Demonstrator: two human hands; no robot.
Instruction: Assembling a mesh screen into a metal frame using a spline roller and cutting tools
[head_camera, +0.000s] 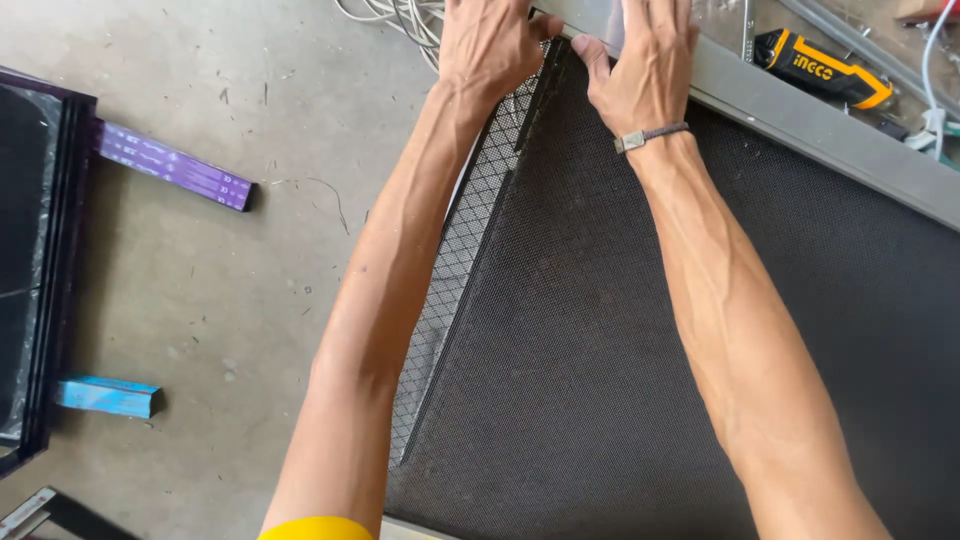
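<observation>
A large black mesh screen (650, 350) lies on the concrete floor, with a grey metal frame bar (820, 130) along its far edge. A strip of diamond-pattern mesh (455, 270) runs along the screen's left edge. My left hand (490, 45) presses on the top left corner of the screen, fingers partly out of view. My right hand (645, 65) rests beside it on the corner where mesh meets frame bar, thumb on the mesh. A woven band circles my right wrist.
A yellow and black power tool (825, 68) lies beyond the frame bar. White cable (395, 15) coils at the top. On the left, a dark framed panel (40, 270) rests on a purple bar (175, 165) and a blue bar (105, 395).
</observation>
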